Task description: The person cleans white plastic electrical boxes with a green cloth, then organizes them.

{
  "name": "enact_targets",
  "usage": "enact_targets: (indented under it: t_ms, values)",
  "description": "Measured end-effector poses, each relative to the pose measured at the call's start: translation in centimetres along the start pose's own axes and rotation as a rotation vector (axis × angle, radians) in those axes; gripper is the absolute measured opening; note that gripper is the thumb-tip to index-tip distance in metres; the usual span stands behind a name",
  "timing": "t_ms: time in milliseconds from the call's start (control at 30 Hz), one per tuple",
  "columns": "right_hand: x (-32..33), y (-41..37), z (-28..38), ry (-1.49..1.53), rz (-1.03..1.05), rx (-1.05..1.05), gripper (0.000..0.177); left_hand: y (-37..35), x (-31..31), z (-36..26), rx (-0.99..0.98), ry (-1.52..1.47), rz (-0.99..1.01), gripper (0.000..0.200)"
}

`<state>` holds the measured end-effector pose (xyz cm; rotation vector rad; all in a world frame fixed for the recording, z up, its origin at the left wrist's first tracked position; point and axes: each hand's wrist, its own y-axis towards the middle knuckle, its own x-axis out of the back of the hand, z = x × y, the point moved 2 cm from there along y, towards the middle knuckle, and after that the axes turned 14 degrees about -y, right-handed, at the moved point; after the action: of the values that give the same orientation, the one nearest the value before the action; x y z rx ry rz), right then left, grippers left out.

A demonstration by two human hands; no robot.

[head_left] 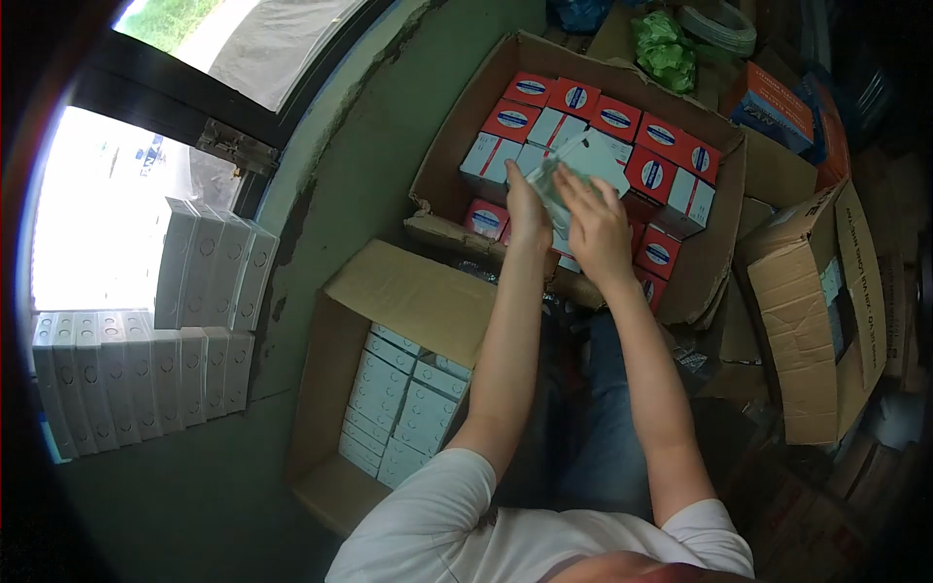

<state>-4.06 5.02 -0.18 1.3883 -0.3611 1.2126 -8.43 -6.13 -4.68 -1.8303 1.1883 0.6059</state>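
Observation:
Between my two hands is a flat white piece (595, 158), its near side covered by something pale and translucent that looks like a plastic wrapper. My left hand (526, 212) grips it along its left side, thumb pointing up. Across its near face lie the fingers of my right hand (595, 228), pressed close together. Both hands are over a large open carton (449, 146) filled with small red and white boxes (512, 119). Printing on the held piece is too blurred to read.
An open carton (316, 389) of white boxes (374, 389) stands at lower left. White switch-box-like cases (146, 374) are stacked on the window sill. To the right are another opened carton (792, 316), an orange and blue box (775, 102) and a green plastic bag (665, 53).

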Motion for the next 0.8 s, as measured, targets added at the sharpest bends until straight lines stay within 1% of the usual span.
enact_targets:
  t_ms: [33, 67, 100, 133, 167, 200, 233, 267, 300, 367, 400, 433, 467, 500, 567, 600, 633, 667, 700, 767, 800]
  values:
    - [0.2, 0.0, 0.5, 0.033, 0.037, 0.020, 0.048, -0.4, -0.2, -0.8, 0.032, -0.007, -0.045, 0.069]
    - [0.2, 0.1, 0.9, 0.067, 0.075, 0.039, 0.049, -0.4, -0.2, -1.0, 0.049, -0.005, -0.002, 0.068]
    - [0.1, 0.2, 0.3, 0.035, 0.117, 0.035, 0.050, -0.4, -0.3, -1.2, 0.066, -0.004, 0.040, 0.066]
    - [-0.3, 0.0, -0.6, 0.043, 0.140, -0.037, 0.052, -0.4, -0.4, -1.4, 0.083, -0.005, 0.081, 0.064]
    - [-0.9, -0.3, -1.4, 0.050, 0.165, -0.108, 0.054, 0.0, -0.5, -1.1, 0.065, 0.035, 0.120, 0.057]
    - [-1.6, -0.7, -2.0, 0.055, 0.192, -0.179, 0.056, 0.1, -0.2, -0.7, 0.061, 0.080, 0.082, 0.056]
    - [-1.2, -0.3, -1.7, 0.084, 0.065, -0.149, 0.057, -0.5, -0.7, -0.7, 0.059, 0.124, 0.045, 0.054]
    - [-0.7, -0.2, -1.3, 0.114, 0.060, -0.111, 0.057, -0.8, -1.2, -0.7, 0.057, 0.169, 0.012, 0.052]
    - [-0.2, -0.2, -0.8, 0.143, 0.053, -0.073, 0.057, 0.0, -0.6, -0.3, 0.028, 0.055, 0.067, 0.050]
    - [0.8, 0.1, 0.7, 0.189, 0.056, 0.005, 0.057, -0.4, -0.8, -0.8, -0.051, -0.040, 0.075, 0.050]
    - [0.7, 0.0, 0.7, 0.179, 0.101, 0.004, 0.056, -0.7, -0.7, -1.3, -0.092, -0.084, 0.075, 0.050]
    - [0.5, -0.1, 0.6, 0.170, 0.146, 0.004, 0.056, -1.0, -1.0, -1.9, -0.026, -0.103, 0.003, 0.048]
    - [0.3, -0.1, 0.3, 0.160, 0.190, 0.007, 0.056, -0.9, -0.8, -2.0, 0.021, -0.037, 0.029, 0.047]
    - [0.1, -0.1, -0.1, 0.106, 0.176, -0.024, 0.052, -0.7, -0.7, -2.1, 0.069, 0.027, 0.054, 0.047]
    - [-0.5, -0.2, -1.5, 0.027, 0.133, -0.137, 0.055, -0.4, -0.5, -1.6, 0.142, 0.182, 0.087, 0.045]
    - [-0.8, -0.4, -2.1, -0.015, 0.111, -0.196, 0.057, -0.3, -0.4, -1.1, 0.158, 0.166, 0.079, 0.045]
    - [-0.5, -0.3, -2.1, -0.016, 0.100, -0.192, 0.059, -0.3, -0.6, -0.7, 0.176, 0.152, 0.073, 0.045]
    - [-0.2, -0.3, -1.9, 0.006, 0.104, -0.144, 0.058, -0.3, -0.9, -0.5, 0.195, 0.139, 0.069, 0.045]
    - [0.1, -0.3, -1.5, 0.028, 0.108, -0.095, 0.058, 0.0, -0.7, -0.2, 0.177, 0.053, 0.093, 0.044]
    - [0.5, -0.4, 0.0, 0.085, 0.088, 0.010, 0.056, 0.7, 0.3, -0.1, 0.104, 0.004, 0.057, 0.046]
    - [0.6, -0.6, 0.1, 0.085, 0.140, 0.012, 0.059, 1.1, 0.9, -0.3, 0.065, -0.020, 0.039, 0.047]
